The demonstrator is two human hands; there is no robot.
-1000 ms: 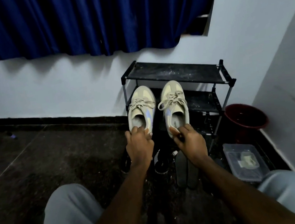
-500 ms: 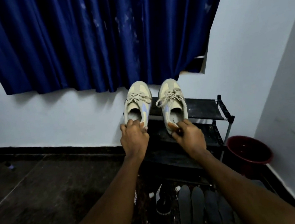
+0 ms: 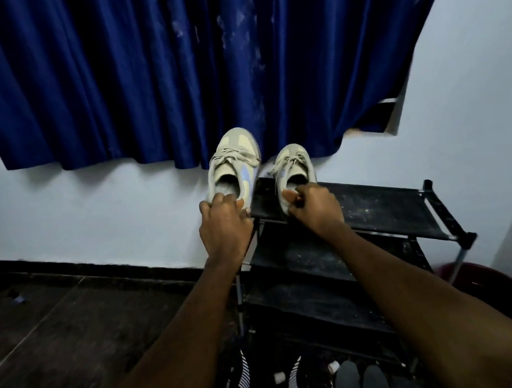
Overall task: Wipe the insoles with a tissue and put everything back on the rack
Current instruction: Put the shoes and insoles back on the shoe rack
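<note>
Two beige sneakers with pale blue side stripes are held up at the height of the black shoe rack's [image 3: 387, 207] top shelf. My left hand [image 3: 224, 226] grips the heel of the left sneaker [image 3: 234, 167], which hangs just left of the shelf's corner. The right sneaker [image 3: 293, 170] is held by its heel in my right hand [image 3: 314, 211], over the left end of the top shelf. Several dark insoles [image 3: 362, 382] lie on the floor in front of the rack.
A blue curtain [image 3: 170, 69] hangs on the white wall behind the rack. A dark red bucket [image 3: 501, 290] stands right of the rack by the side wall. Black-and-white striped shoes [image 3: 240, 377] sit on the dark floor near the insoles.
Both hands have lifted the sneakers from the rack's lower level up to the top shelf. The view has tilted upward, so more curtain shows and the clear box has left the view.
</note>
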